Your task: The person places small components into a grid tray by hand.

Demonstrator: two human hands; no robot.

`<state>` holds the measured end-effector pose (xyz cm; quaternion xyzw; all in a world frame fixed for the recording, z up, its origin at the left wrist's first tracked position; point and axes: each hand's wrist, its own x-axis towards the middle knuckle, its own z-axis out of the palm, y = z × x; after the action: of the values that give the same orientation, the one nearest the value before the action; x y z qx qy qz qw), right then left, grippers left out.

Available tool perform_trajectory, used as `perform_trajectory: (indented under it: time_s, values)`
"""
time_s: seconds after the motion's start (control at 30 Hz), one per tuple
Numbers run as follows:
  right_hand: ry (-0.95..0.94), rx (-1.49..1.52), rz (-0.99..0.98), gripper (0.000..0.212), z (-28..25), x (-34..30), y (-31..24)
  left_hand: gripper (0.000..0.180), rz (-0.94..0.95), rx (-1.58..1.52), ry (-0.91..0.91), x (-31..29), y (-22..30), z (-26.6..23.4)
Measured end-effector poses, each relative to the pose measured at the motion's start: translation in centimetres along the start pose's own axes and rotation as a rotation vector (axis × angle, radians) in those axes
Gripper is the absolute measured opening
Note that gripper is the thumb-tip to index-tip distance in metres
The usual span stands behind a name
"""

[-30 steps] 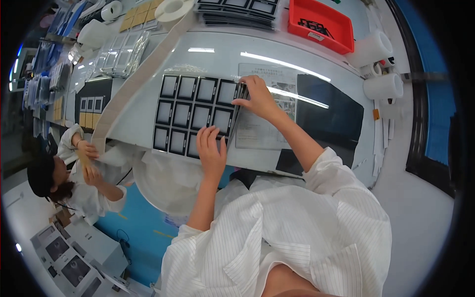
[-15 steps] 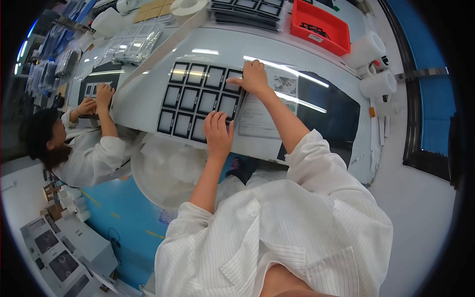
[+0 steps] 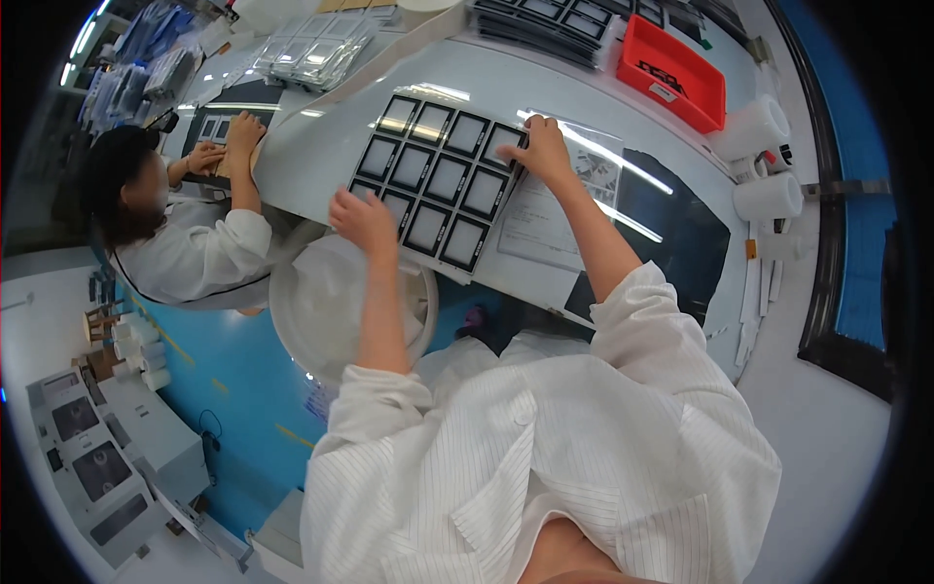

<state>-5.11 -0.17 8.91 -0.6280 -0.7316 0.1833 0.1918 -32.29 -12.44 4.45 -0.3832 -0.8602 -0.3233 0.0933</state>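
Observation:
A black tray [image 3: 440,178] with a grid of square glossy panels lies on the white workbench [image 3: 321,146] in front of me. My left hand [image 3: 362,220] rests on the tray's near left corner, fingers curled over its edge. At the tray's far right edge my right hand [image 3: 538,148] grips the rim. Under the tray's right side lies a clear sleeve with a printed sheet [image 3: 551,222].
A red bin [image 3: 683,72] stands at the back right, with white rolls [image 3: 769,195] beside it. More black trays [image 3: 555,19] are stacked at the back. A co-worker in white [image 3: 195,248] works at the left. A round white stool [image 3: 341,307] is below the bench.
My view has shifted, so the bench now sits higher and closer. Both hands stay on the tray, the left hand moving toward its near left corner. The co-worker's hands moved up onto the bench.

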Motion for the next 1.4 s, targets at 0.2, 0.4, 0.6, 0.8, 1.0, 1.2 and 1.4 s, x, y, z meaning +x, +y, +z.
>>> perform_trajectory:
  time_s: [0.2, 0.4, 0.6, 0.8, 1.0, 1.2, 1.4]
  values:
    - [0.078, -0.147, -0.02, 0.081, 1.0, -0.7, 0.3, 0.017, 0.011, 0.17, -0.443, 5.4, -2.4, -0.8]
    - [-0.051, -0.22, 0.052, 0.089, 0.2, 2.2, 0.0, 0.019, 0.085, -0.043, -0.428, 6.3, -4.2, 0.9]
    - [-0.087, 0.094, 0.078, 0.072, -1.1, 3.6, 0.6, 0.02, -0.037, -0.432, -0.303, 3.8, -4.7, 1.3]
    - [-0.274, 1.043, 0.17, 0.036, -7.6, -2.6, -0.7, 0.037, -0.538, -0.42, 0.103, -2.7, -3.2, -3.7]
    - [-0.209, 0.946, 0.264, 0.033, -16.7, -10.4, 11.7, 0.017, -0.725, -1.321, -1.185, -11.5, 2.1, -12.3]
    - [-0.016, -0.337, 0.135, 0.074, -17.6, -18.1, 13.0, 0.018, -0.497, -1.315, -1.604, -20.3, 9.4, -10.8]
    - [-0.404, -0.045, 0.034, 0.092, -15.8, -26.9, 2.2, 0.014, 0.038, -1.513, -1.564, -22.2, 13.0, -8.3]
